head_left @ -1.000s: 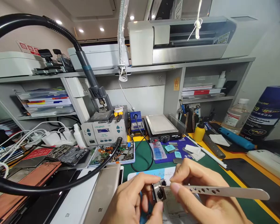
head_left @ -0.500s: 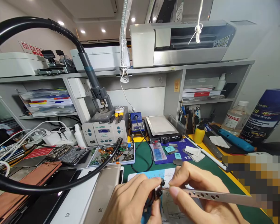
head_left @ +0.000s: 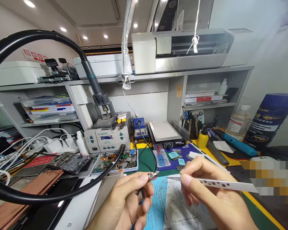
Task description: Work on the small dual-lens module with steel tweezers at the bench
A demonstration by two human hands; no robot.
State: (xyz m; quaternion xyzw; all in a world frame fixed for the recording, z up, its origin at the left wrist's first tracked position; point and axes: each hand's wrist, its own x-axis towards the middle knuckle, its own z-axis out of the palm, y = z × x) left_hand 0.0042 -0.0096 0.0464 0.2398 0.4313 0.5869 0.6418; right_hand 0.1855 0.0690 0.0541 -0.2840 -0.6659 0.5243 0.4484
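Note:
Between thumb and fingers, my left hand (head_left: 123,199) pinches a small metallic part (head_left: 154,174) whose shiny end sticks out past the fingertips. A dark piece (head_left: 140,194) shows lower down among the curled fingers; whether it joins that part I cannot tell. Metal tweezers (head_left: 218,183) with holes along the body lie in the grip of my right hand (head_left: 212,199), their thin tip pointing left, apart from the small part. Below both hands lies a printed sheet (head_left: 180,210), white and light blue.
Phones and back covers (head_left: 74,209) lie at the left. Behind the hands stand a parts tray (head_left: 137,164), a soldering station (head_left: 108,135) and a heating plate (head_left: 166,131). A black hose (head_left: 69,198) arches across the left. A yellow bottle (head_left: 203,139) and a spray can (head_left: 270,119) stand right.
My left hand has moved left and turned, so the palm side and the part's shiny end now show. The tweezers have drawn away from the part. The view has shifted slightly.

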